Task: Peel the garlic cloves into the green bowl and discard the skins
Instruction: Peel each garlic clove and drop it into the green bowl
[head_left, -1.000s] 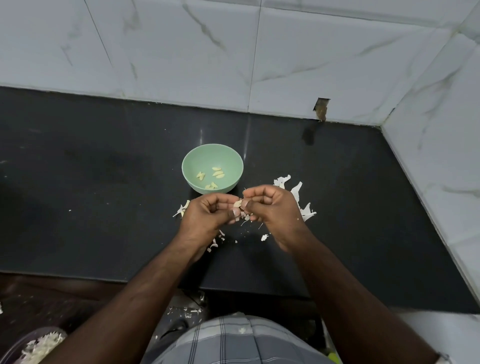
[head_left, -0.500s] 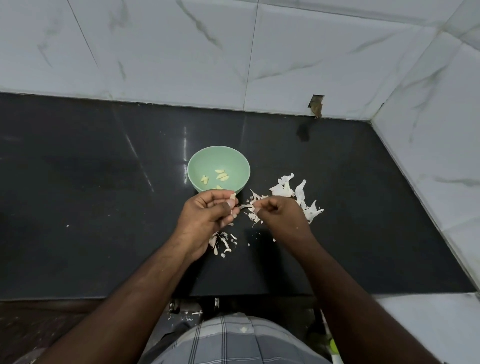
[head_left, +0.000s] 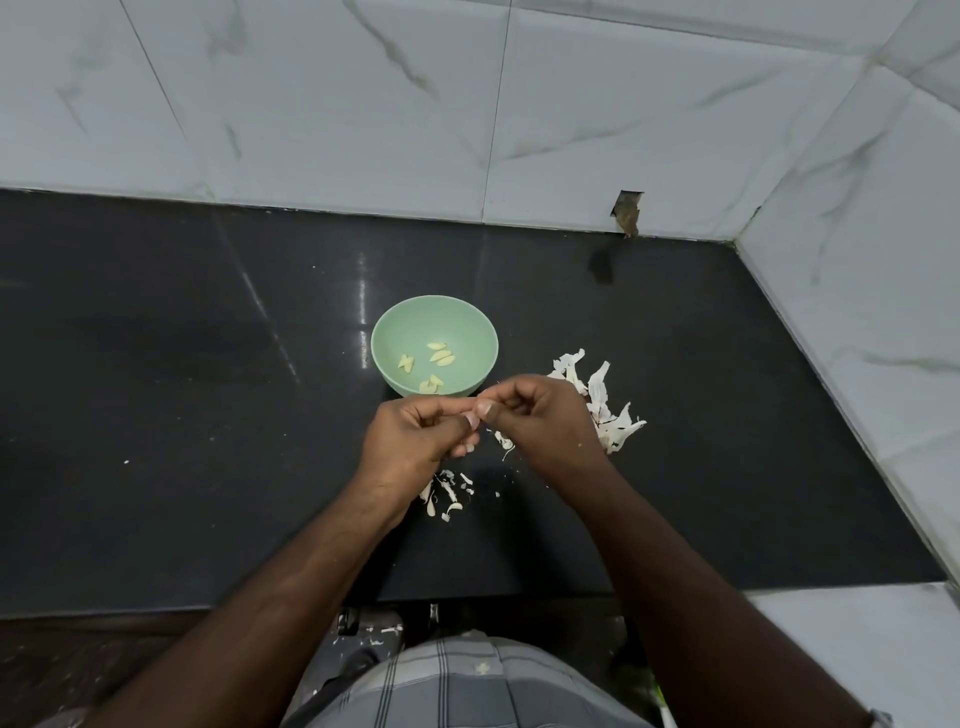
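A pale green bowl (head_left: 400, 325) stands on the black counter, with several peeled garlic cloves (head_left: 441, 355) lying in it. Just in front of the bowl my left hand (head_left: 410, 441) and my right hand (head_left: 540, 421) meet, fingers curled. Together their fingertips pinch a small garlic clove (head_left: 474, 411), which the fingers mostly hide. White garlic skins (head_left: 602, 405) lie in a heap to the right of my right hand, and smaller scraps (head_left: 448, 496) lie under my left wrist.
The black counter (head_left: 182, 415) runs to white marble wall tiles at the back and on the right. A small hole (head_left: 626, 213) shows in the back tiles. The counter's front edge is near my waist.
My hands were slightly apart half a second ago, pulling skin off; now the fingertips are together again on the clove. The view has tilted up a little.
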